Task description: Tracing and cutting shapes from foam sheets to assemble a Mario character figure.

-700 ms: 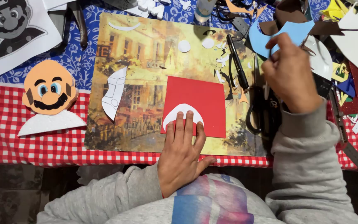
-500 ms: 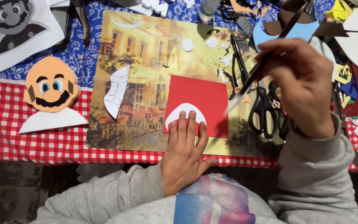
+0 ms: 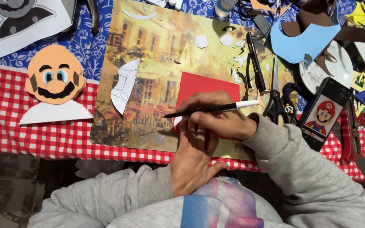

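A red foam sheet (image 3: 208, 86) lies flat on a painted street-scene board (image 3: 157, 71), near the board's lower right corner, its lower half covered by both hands. The left hand (image 3: 193, 158) presses flat on the sheet, fingers spread, holding nothing. The right hand (image 3: 220, 120) crosses above it, fingers closed round a thin black pen with a white end (image 3: 212, 109), tip pointing left over the sheet's left edge. A white paper cut-out (image 3: 124, 86) lies left of the sheet on the board. Black scissors (image 3: 277, 99) and a phone (image 3: 324, 113) (showing a cartoon figure) lie right of it. Further left, a foam cartoon face (image 3: 55, 80) rests on the red-checked tablecloth (image 3: 5, 105).
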